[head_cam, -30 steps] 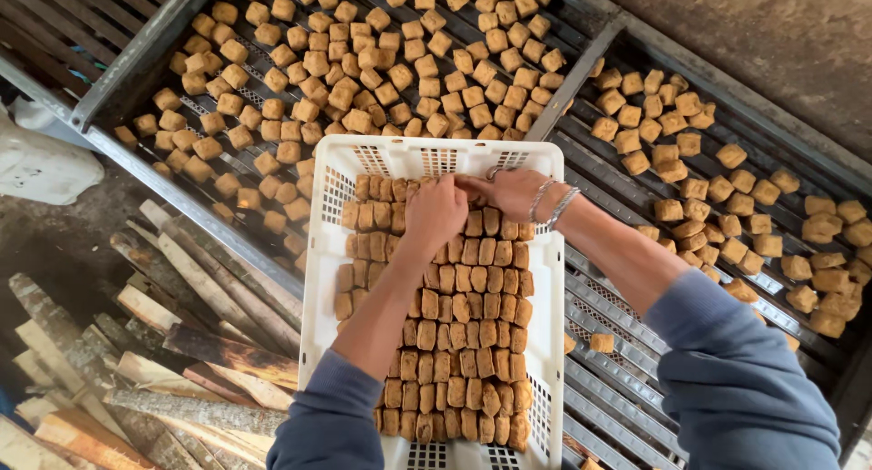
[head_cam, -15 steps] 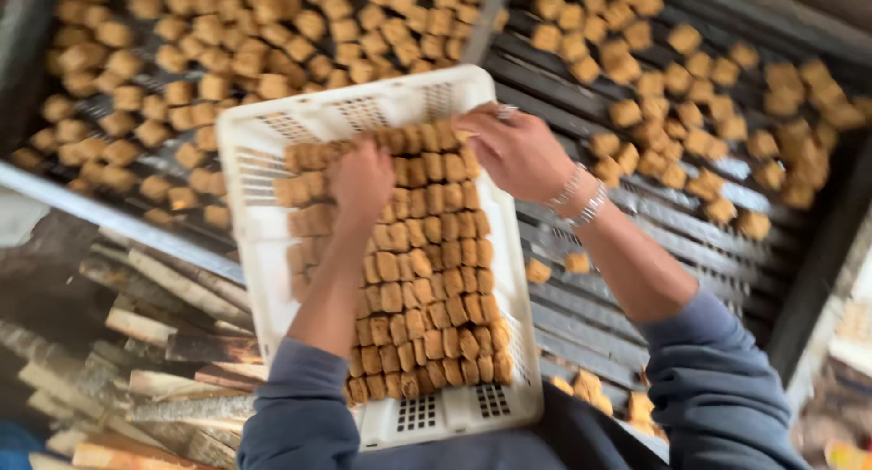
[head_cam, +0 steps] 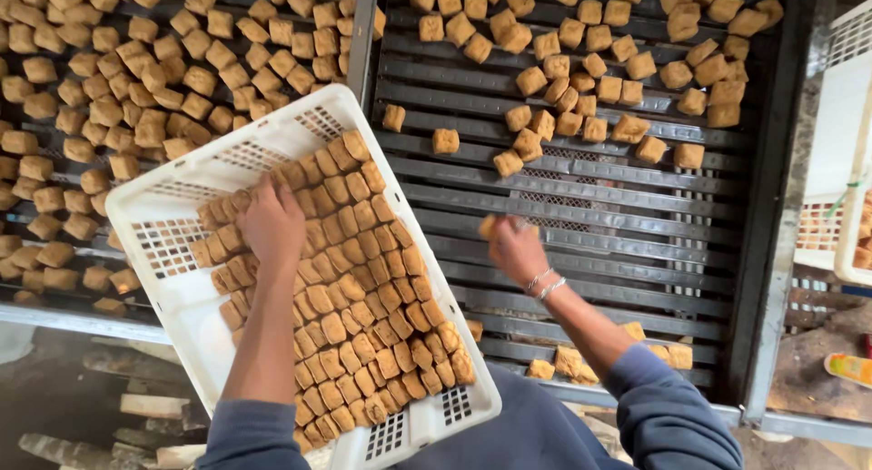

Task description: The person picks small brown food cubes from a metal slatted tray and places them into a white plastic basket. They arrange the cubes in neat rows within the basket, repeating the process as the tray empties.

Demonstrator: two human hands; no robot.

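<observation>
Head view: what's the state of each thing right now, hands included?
Crate: tilted, packed with rows of brown cubes.
Left hand: resting on the cubes in the crate.
Right hand: over the right rack, holding one cube.
Right rack: slatted, partly covered.
Left rack: densely covered.

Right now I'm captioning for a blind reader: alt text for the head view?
A left hand rests on brown cubes packed in a white crate, while the right hand lifts one cube over a slatted rack strewn with more.
</observation>
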